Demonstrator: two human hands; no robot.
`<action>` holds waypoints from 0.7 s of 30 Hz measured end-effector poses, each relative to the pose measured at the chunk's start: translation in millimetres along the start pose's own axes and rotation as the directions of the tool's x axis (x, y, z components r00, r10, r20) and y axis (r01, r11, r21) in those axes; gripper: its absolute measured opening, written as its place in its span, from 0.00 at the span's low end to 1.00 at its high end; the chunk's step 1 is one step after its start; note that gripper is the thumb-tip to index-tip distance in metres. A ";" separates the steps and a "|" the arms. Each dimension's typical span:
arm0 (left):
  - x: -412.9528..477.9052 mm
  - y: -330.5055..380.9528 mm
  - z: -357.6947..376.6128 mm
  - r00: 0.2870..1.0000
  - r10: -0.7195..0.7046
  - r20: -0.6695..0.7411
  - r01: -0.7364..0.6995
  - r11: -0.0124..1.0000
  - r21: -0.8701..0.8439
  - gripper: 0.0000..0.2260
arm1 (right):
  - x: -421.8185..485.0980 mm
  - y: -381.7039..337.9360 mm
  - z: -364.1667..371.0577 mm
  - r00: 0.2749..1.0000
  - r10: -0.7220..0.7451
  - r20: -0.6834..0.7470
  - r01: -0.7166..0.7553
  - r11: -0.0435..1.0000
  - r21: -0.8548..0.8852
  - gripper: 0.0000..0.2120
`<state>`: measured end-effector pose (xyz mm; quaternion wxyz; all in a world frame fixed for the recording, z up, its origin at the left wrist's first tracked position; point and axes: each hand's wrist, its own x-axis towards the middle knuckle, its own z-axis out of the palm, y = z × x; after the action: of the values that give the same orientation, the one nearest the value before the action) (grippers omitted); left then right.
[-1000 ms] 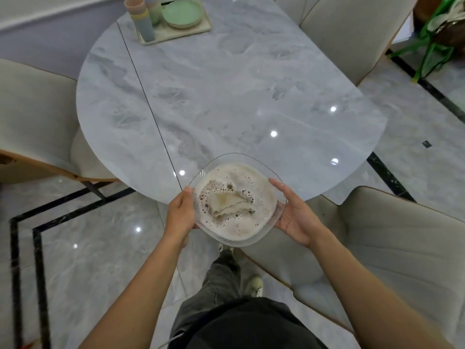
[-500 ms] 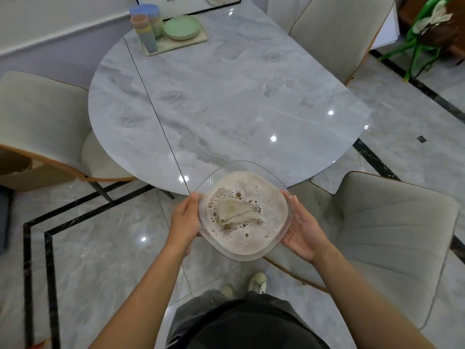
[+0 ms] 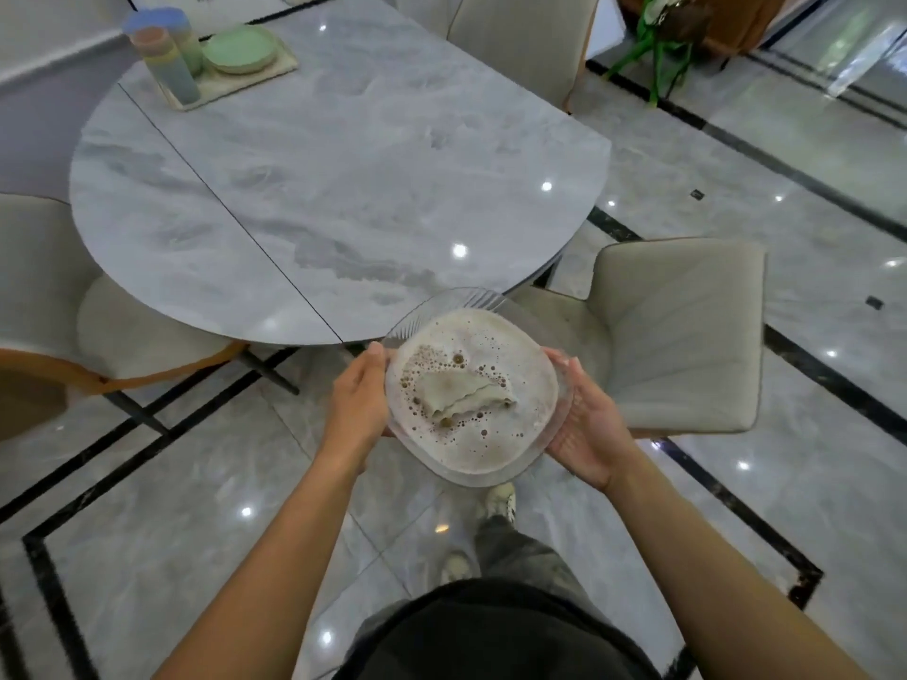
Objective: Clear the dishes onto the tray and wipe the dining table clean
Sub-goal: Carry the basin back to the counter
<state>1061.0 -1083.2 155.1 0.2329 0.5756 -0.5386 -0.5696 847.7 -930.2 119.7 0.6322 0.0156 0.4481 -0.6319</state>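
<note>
A clear glass bowl point(image 3: 444, 306) full of foamy, cloudy water hangs in the air just off the near edge of the grey marble table point(image 3: 343, 188). A soaked cloth point(image 3: 461, 397) lies in the water. My left hand point(image 3: 358, 404) grips the bowl's left rim, thumb on top. My right hand point(image 3: 586, 424) cups the right side from below, fingers curled round the wall. At the table's far left corner stands a beige tray point(image 3: 275, 68) carrying green plates point(image 3: 240, 49) and stacked coloured cups point(image 3: 164, 54).
Beige chairs stand around the table: one close on the right point(image 3: 677, 336), one on the left point(image 3: 54, 296), one at the far side point(image 3: 525, 36). My legs and shoes point(image 3: 498, 500) are on the glossy tiled floor below the bowl. A green plant stand point(image 3: 653, 46) is at the back right.
I have stepped back and to the right with the bowl. It has moved from above the table's near edge to just off it, held the same way by both hands.
</note>
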 end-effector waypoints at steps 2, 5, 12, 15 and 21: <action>-11.7 -1.1 1.8 0.997 0.028 0.071 -0.032 0.998 0.055 0.21 | -22.4 10.6 -3.6 0.999 -0.042 -0.009 0.042 0.998 0.045 0.25; -24.0 -0.5 8.5 0.992 0.047 0.117 -0.061 0.991 0.120 0.22 | -49.7 23.7 -12.7 0.993 -0.083 -0.086 0.088 0.995 0.056 0.23; -53.9 -4.6 56.6 0.943 0.115 0.311 -0.181 0.965 0.190 0.23 | -113.3 40.9 -66.7 0.975 -0.049 -0.215 0.112 0.951 0.288 0.20; -68.5 -2.3 86.2 0.921 0.126 0.368 -0.212 0.956 0.204 0.22 | -140.1 43.0 -87.1 0.960 -0.124 -0.252 0.197 0.937 0.288 0.19; -107.4 3.5 155.9 0.854 0.189 0.485 -0.321 0.925 0.204 0.22 | -190.5 36.5 -136.4 0.896 -0.240 -0.373 0.352 0.897 0.268 0.24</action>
<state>943.0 -935.3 163.8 0.0908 0.3749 -0.7246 -0.5711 840.8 -693.4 129.8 0.4311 0.1571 0.4328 -0.7760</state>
